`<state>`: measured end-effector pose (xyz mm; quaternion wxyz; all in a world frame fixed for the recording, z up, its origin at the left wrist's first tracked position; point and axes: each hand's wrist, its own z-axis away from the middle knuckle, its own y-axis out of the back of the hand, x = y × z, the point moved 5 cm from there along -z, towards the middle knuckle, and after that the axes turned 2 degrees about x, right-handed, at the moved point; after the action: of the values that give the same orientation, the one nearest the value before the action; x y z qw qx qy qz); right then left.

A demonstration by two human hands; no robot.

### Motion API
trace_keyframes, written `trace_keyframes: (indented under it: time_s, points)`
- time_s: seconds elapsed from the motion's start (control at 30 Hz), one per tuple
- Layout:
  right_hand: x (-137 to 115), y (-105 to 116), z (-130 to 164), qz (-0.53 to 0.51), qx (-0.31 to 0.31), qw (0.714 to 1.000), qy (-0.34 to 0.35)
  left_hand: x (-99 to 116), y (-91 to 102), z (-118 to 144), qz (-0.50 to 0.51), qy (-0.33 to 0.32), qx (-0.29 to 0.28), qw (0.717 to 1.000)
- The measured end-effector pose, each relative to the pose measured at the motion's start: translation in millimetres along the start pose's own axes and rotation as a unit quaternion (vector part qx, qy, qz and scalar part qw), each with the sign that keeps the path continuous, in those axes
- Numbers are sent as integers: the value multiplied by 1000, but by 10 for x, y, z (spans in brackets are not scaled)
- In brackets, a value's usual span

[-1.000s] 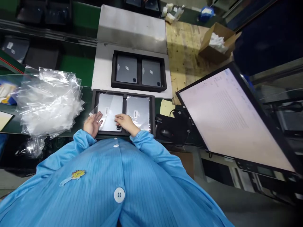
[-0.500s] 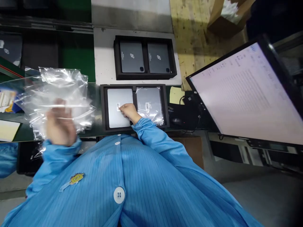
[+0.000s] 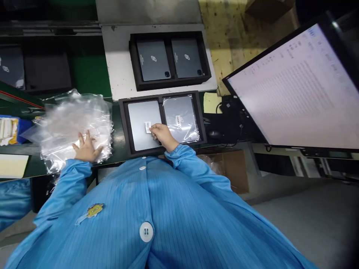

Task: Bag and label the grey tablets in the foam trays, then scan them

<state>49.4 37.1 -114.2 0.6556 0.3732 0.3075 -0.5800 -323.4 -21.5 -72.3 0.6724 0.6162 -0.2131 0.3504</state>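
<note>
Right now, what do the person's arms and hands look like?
The left sleeve and right sleeve are long, blue and a bit shiny, wrinkled toward the ends. The left hand and right hand are bare, without gloves.

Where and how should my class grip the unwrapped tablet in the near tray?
Probably pinch its left edge, from above left: the unwrapped tablet lies flat, and a dark strip, apparently a gap, shows between that edge and the near tray. The right hand, at the barcode label, covers part of the right edge.
</note>
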Motion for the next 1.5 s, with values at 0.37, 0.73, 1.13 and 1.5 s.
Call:
trace_keyframes:
  time_s: [0.37,0.73,1.13,1.5]
  points:
    - [254,267,481,2,52,998,27,1233,-1302,-434,40,-204,-99,973]
    - [245,371,584,-5,25,997,76,1168,-1479,-618,-76,-216,-155,961]
    - [92,1043,251,94,163,981,41,2186,-2414,-670,-84,-442,-289,845]
    - [-563,40,-144,429,-40,894,119,1946,-1309,-658,-37,-457,-9,889]
